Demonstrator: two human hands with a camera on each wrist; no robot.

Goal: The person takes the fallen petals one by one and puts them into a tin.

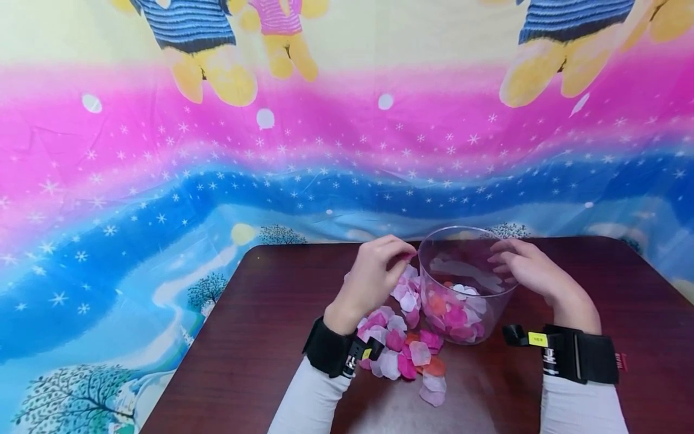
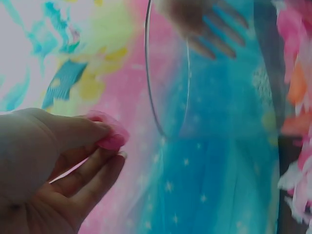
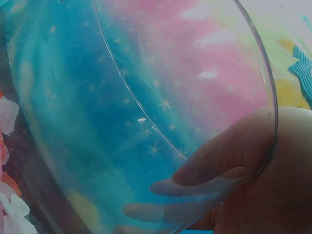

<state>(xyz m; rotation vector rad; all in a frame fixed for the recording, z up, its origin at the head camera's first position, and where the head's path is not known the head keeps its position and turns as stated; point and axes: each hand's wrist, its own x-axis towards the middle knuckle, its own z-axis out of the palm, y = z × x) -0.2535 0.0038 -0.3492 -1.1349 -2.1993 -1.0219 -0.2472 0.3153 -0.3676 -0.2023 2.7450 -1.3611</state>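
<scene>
A clear plastic bowl [image 1: 490, 313] stands on the dark wooden table [image 1: 260, 337], with pink, white and orange petals in its bottom. My right hand [image 1: 523, 265] grips the bowl's right rim, fingers curled over the wall [image 3: 209, 170]. My left hand [image 1: 379, 271] is raised just left of the bowl's rim and pinches a pink petal [image 2: 111, 136] between thumb and fingertips. A heap of loose petals [image 1: 403, 349] lies on the table below my left hand, against the bowl's left side.
A bright printed cloth [image 1: 217, 150] with stars and cartoon bears hangs behind the table. The table's left edge [image 1: 195, 355] runs diagonally toward me. Black wrist straps sit on both white sleeves.
</scene>
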